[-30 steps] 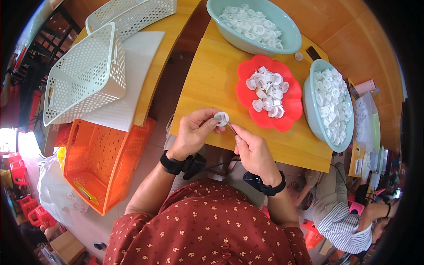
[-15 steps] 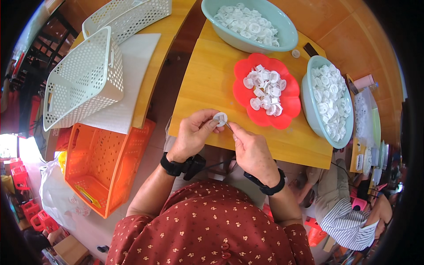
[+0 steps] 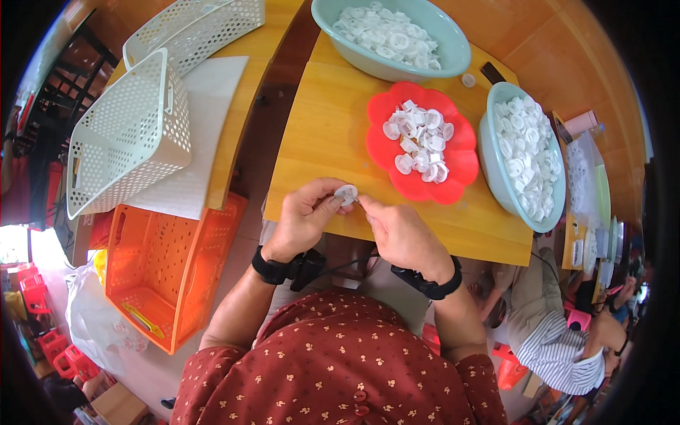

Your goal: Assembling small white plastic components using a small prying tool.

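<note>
Over the near edge of the yellow table, my left hand pinches a small round white plastic piece between thumb and fingers. My right hand is closed around a thin metal tool, its tip against the right side of the piece. Most of the tool is hidden by my fingers, so its exact kind is unclear. A red flower-shaped tray with several white pieces in it lies beyond my right hand. Both wrists wear black straps.
Two pale blue-green basins, one at the back and one at the right, hold heaps of white pieces. A dark phone lies between them. White perforated baskets and an orange crate stand left. A person in stripes sits right.
My right hand has turned more palm-down and moved closer to the white piece, so less of the tool shows. The piece has tilted slightly. The whole view has shifted a little.
</note>
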`<state>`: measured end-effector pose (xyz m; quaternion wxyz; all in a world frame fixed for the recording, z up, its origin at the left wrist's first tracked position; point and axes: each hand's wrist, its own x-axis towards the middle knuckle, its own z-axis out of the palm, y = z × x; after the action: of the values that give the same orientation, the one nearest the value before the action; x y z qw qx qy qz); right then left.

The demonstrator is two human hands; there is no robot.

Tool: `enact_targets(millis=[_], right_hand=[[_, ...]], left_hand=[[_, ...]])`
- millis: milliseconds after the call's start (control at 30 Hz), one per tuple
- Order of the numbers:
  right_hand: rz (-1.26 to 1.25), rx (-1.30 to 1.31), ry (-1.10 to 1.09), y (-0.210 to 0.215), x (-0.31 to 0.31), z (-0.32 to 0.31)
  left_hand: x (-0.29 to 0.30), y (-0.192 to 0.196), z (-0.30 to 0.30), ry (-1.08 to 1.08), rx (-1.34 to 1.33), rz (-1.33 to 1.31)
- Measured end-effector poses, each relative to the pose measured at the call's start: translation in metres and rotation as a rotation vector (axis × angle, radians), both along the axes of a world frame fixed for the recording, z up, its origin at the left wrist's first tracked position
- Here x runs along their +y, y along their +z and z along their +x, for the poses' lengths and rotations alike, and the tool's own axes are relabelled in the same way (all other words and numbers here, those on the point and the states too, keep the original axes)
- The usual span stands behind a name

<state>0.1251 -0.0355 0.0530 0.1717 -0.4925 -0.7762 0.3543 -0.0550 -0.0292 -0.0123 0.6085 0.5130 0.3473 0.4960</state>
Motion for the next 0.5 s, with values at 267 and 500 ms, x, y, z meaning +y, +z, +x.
enact_targets(millis=[267,500], right_hand=[[0.088,0.144,-0.075,-0.017,-0.009,-0.008],[-0.100,0.377,-0.310,-0.025,-0.026,-0.016]], left_hand=[[0.001,-0.003,0.005,0.074,-0.099,-0.066],[-0.003,0.003,0.008,0.112,-0.134,-0.105]])
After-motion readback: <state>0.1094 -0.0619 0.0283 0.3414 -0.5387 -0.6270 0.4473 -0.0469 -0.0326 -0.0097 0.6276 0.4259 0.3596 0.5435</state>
